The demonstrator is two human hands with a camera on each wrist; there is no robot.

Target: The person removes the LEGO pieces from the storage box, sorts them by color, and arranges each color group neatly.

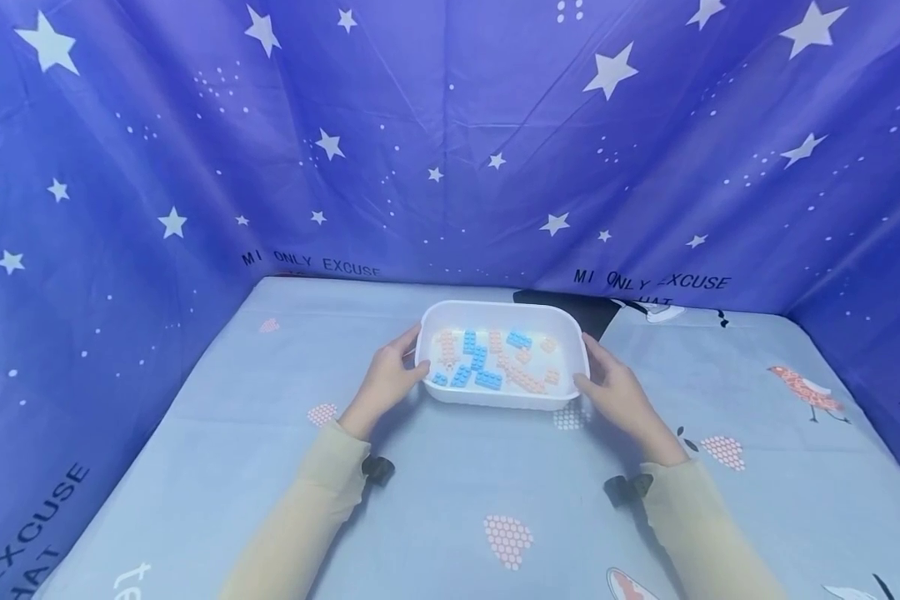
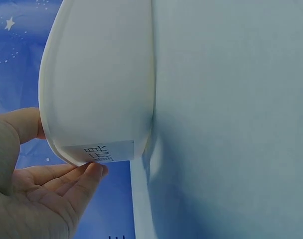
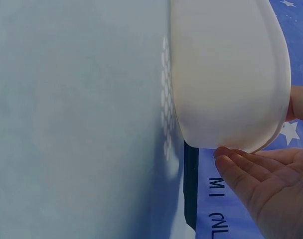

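Star-printed purple-blue curtain (image 1: 450, 117) behind cloth-covered table (image 1: 420, 492). White tub (image 1: 498, 401) upright on table, between hands. Left hand (image 1: 388, 372) and right hand (image 1: 618, 393) grip opposite ends, fingers pinching tub wall. Inside, scattered blue blocks (image 1: 488, 381), pink blocks (image 1: 528, 381).

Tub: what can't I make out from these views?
Underside of the tub: hidden by its walls, all views.
Bricks: behind the tub's walls, both wrist views.
Studs on pink bricks: too small to count, head view.
Left hand, right hand: cut off by the frame edge, own wrist views.
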